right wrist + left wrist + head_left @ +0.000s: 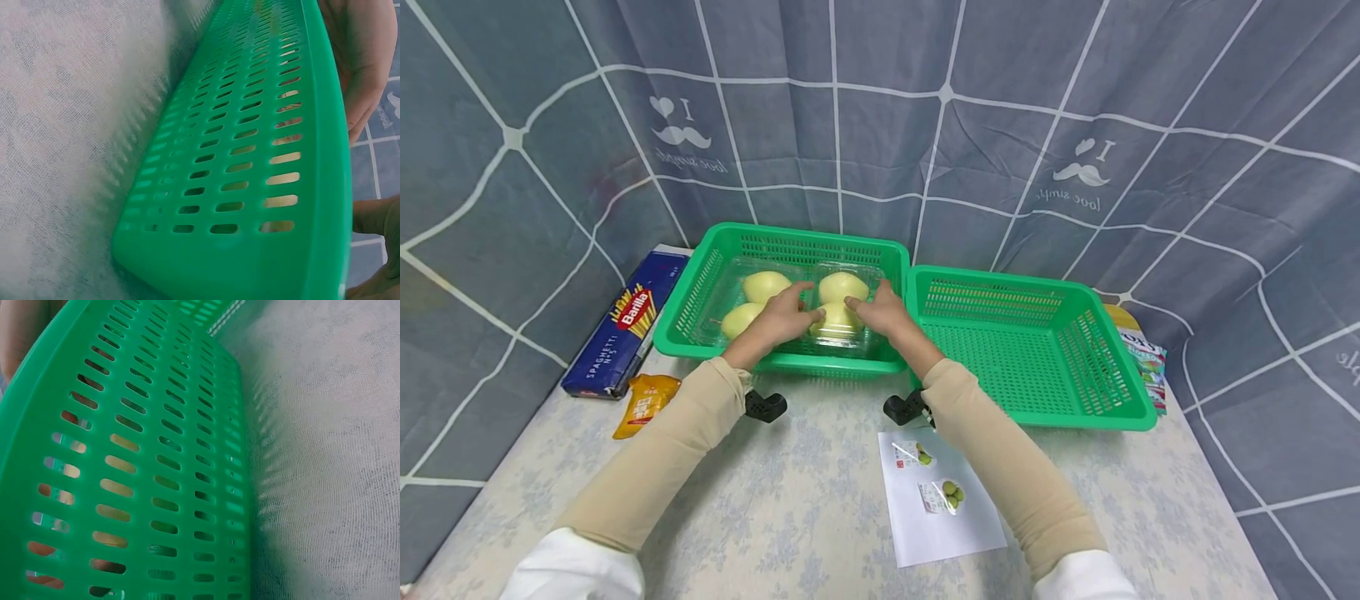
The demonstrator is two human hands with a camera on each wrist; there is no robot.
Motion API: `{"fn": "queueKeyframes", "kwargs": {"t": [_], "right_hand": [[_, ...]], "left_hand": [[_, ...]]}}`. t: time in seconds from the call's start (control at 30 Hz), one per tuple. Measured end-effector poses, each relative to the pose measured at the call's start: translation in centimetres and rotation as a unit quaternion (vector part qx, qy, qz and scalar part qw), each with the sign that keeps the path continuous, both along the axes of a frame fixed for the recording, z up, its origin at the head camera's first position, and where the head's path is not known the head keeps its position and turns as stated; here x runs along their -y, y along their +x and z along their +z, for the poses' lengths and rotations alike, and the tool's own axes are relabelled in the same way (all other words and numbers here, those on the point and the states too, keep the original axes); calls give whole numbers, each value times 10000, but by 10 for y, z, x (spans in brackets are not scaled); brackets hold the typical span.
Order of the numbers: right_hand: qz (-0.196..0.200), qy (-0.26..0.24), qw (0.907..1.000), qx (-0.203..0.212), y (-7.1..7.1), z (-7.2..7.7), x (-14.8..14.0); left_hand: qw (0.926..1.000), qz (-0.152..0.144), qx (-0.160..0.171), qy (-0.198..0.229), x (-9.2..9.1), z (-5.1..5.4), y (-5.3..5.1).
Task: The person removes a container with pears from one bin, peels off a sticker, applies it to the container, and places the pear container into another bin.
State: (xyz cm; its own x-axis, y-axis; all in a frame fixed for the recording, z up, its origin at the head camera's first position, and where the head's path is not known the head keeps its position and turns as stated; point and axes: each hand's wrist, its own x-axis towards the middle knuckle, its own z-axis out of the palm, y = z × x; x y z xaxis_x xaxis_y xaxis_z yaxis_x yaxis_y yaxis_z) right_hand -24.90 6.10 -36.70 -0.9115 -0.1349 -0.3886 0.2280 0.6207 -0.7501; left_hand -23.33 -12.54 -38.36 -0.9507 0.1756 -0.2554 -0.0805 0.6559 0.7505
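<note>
In the head view, a clear plastic box [838,339] of pale yellow-green fruit lies at the right side of the left green basket [782,361]. My left hand [781,318] grips its left side and my right hand [886,313] its right side, both thumbs over the top. Beside it on the left is a second clear box with similar fruit [765,287], partly behind my left hand. The basket wall [147,456] fills much of the left wrist view, with part of a hand at the top left. In the right wrist view the wall [250,150] hides the box; hand parts show at right.
A second green basket [1030,417] stands at right with bare mesh inside. A blue spaghetti box [617,333] and orange packet [646,403] lie at left. Packets [1146,358] sit behind the right basket's far side. A printed sheet [936,529] lies in front.
</note>
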Motion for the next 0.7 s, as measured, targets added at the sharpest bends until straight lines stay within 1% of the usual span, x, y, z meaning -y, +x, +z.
{"fn": "queueKeyframes", "kwargs": {"t": [0.13, 0.23, 0.3, 0.37, 0.47, 0.6, 0.7], "right_hand": [[-24, 82, 10000, -30, 1, 3, -1], [-18, 41, 10000, 31, 2, 5, -1], [-24, -3, 10000, -12, 3, 5, 0], [-48, -49, 9999, -151, 4, 4, 0], [-183, -167, 9986, -469, 4, 3, -1], [-386, -369, 9957, -754, 3, 4, -4], [-391, -387, 9948, -859, 4, 5, -6]], "left_hand": [[9996, 153, 5, 227, -1, 0, -1], [9991, 214, 49, 370, -1, 0, -1], [9989, 238, 63, 401, 0, 1, 0], [9987, 269, 50, 439, 2, 3, 2], [9982, 310, -3, 519, 6, 7, 4], [9958, 341, 26, 844, 11, 10, 6], [9932, 366, 138, 1100, 13, 9, 6]]}}
